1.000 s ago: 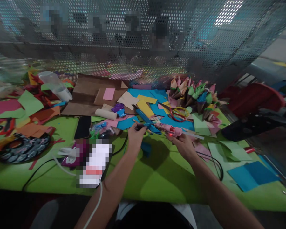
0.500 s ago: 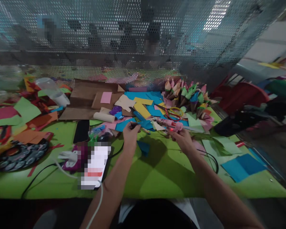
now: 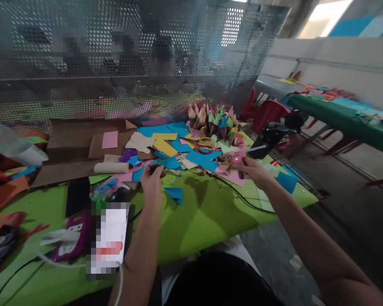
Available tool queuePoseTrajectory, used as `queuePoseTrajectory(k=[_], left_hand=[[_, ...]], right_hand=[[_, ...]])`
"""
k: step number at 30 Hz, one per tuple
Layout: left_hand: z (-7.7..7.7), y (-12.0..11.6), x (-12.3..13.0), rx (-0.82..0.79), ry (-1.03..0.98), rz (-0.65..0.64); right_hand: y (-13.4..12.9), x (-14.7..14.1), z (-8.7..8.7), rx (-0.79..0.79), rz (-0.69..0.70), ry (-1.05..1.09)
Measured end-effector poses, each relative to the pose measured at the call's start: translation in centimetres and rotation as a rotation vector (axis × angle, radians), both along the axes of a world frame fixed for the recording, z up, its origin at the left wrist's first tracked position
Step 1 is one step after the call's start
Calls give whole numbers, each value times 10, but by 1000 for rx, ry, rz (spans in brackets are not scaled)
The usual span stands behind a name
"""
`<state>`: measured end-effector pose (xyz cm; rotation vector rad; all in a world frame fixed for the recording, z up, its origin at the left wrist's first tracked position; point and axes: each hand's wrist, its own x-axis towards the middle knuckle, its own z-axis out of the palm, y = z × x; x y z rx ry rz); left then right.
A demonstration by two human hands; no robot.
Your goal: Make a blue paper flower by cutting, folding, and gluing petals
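My right hand (image 3: 250,170) is closed around a pink glue gun (image 3: 239,160) with a small red light; a clear stick juts from its back and a black cord trails from it. My left hand (image 3: 152,174) is closed, thumb and fingers together beside blue paper (image 3: 170,162); whether something small is between them is hidden. A folded blue paper piece (image 3: 175,194) lies on the green table cover (image 3: 204,225) between my hands. Behind are yellow paper strips (image 3: 165,146) and red- and yellow-handled scissors (image 3: 204,145).
Paper cones (image 3: 210,119) stand at the back. To the left are brown cardboard (image 3: 70,144), a cream roll (image 3: 111,167), a lit phone (image 3: 110,238), a dark phone (image 3: 78,196) and a purple tissue pack (image 3: 72,236). A perforated metal screen (image 3: 115,55) rises behind.
The view has turned to the right, showing more of the green table at the far right. My right hand has moved the glue gun away from my left hand, to the right.
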<state>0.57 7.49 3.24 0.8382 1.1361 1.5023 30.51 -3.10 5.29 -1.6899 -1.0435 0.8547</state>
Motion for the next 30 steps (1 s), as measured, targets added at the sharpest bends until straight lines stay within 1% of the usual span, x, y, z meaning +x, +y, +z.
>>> queuePoseTrajectory(k=[4,7,10,13,17,19,20,21,22,23,25,26,27,28,30], left_hand=[[0,-3,0,23,-20,-11],[0,-2,-1,29,-24,-11],[-1,0,-3,21,-18,-16],[1,0,-4,5,-26,-5],[1,-2,-3,-9,-35,5],[0,-3,-3,-8,-40,5],[-1,-3,-3,-6,-41,-6],[-3,-3,-3,-4,-41,-13],[-4,-2,-3,-7,-45,-6],[-5,-2,-3,-3,-45,-3],[-6,-3,-3,6,-46,6],[-6,-4,-4,11,-48,9],[-6,-4,-4,13,-51,12],[-6,-5,-4,12,-57,15],[-4,-6,-4,10,-65,19]], right_hand=[[-10,6,-15,-101,18,-32],[-5,4,-25,-143,10,-112],[4,3,-30,-168,-37,-218],[9,4,-29,-205,-91,-377],[1,4,-24,-243,-102,-598],[-5,1,-20,-208,-163,-881],[-6,-3,-19,-152,-168,-961],[-7,-9,-17,-76,-130,-1002],[-6,-18,-16,6,-52,-1004],[-4,-30,-16,81,53,-975],[2,-62,-16,177,315,-860],[6,-81,-18,172,425,-811],[10,-99,-20,145,484,-803],[13,-116,-22,108,515,-816],[19,-143,-29,18,497,-859]])
